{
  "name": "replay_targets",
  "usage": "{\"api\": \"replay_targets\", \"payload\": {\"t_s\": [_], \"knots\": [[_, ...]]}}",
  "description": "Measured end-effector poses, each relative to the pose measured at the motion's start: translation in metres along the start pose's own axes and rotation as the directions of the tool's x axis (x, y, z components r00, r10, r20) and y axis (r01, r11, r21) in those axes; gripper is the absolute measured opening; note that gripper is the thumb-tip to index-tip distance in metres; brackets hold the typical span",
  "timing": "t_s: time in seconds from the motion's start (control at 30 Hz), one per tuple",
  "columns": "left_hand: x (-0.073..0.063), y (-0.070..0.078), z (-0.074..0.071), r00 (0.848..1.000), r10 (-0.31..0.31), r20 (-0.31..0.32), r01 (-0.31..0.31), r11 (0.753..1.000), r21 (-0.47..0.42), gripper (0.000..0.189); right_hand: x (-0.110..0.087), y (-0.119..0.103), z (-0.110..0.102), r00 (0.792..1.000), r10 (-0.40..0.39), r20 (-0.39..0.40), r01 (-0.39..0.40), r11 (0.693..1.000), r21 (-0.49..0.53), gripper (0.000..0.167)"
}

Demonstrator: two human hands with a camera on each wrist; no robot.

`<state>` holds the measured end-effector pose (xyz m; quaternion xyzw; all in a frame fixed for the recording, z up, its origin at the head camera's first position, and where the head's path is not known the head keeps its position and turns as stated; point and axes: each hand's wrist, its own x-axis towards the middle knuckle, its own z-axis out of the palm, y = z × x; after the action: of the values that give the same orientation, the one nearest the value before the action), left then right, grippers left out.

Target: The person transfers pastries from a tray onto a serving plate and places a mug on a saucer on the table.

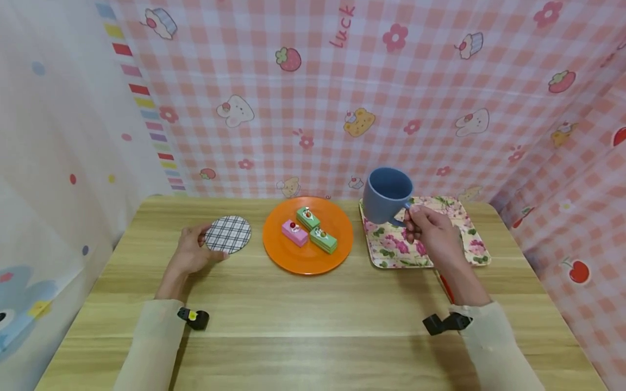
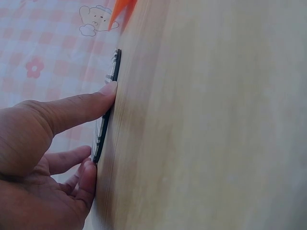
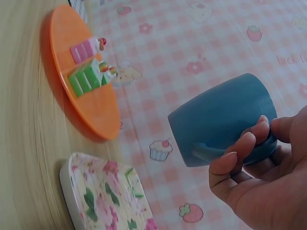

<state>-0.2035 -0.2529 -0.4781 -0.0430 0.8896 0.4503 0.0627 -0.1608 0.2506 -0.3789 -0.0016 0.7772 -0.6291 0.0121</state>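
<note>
My left hand (image 1: pixel 192 254) holds the near-left edge of a round coaster (image 1: pixel 228 234) with a black-and-white check, thumb and fingertips spread around its rim. In the left wrist view the coaster (image 2: pixel 102 127) shows edge-on, close against the wooden surface. My right hand (image 1: pixel 432 233) grips the handle of a blue mug (image 1: pixel 383 198), its fingers curled through it. The mug (image 3: pixel 225 117) is raised above a floral tray (image 1: pixel 476 247), its mouth tilted slightly in the head view.
Between the hands lies an orange plate (image 1: pixel 279 259) bearing a pink cake slice (image 1: pixel 294 233) and two green ones. A red stick-like thing (image 1: pixel 447 288) is partly hidden beneath the right forearm. A checked pink curtain (image 1: pixel 313 98) hangs behind the wooden table (image 1: pixel 313 326).
</note>
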Motion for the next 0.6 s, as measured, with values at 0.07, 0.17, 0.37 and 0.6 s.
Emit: {"api": "replay_targets", "payload": {"t_s": [0.07, 0.17, 0.37, 0.6], "knots": [[0.000, 0.000, 0.000, 1.000, -0.002, 0.000, 0.002, 1.000, 0.005, 0.097, 0.000, -0.002, 0.003, 1.000, -0.016, 0.017, 0.016, 1.000, 0.024, 0.046], [0.000, 0.001, 0.000, 1.000, -0.006, 0.005, 0.006, 1.000, 0.009, 0.098, 0.001, -0.004, 0.009, 0.999, -0.030, 0.042, 0.026, 0.997, 0.074, 0.043], [0.001, 0.001, -0.001, 1.000, -0.014, 0.008, 0.014, 1.000, 0.020, 0.097, 0.004, -0.008, 0.022, 0.997, -0.045, 0.066, 0.042, 0.998, 0.046, 0.047], [0.000, -0.001, -0.002, 1.000, -0.010, 0.003, 0.009, 1.000, 0.020, 0.096, 0.003, -0.012, 0.039, 0.995, -0.044, 0.088, 0.038, 0.997, 0.067, 0.043]]}}
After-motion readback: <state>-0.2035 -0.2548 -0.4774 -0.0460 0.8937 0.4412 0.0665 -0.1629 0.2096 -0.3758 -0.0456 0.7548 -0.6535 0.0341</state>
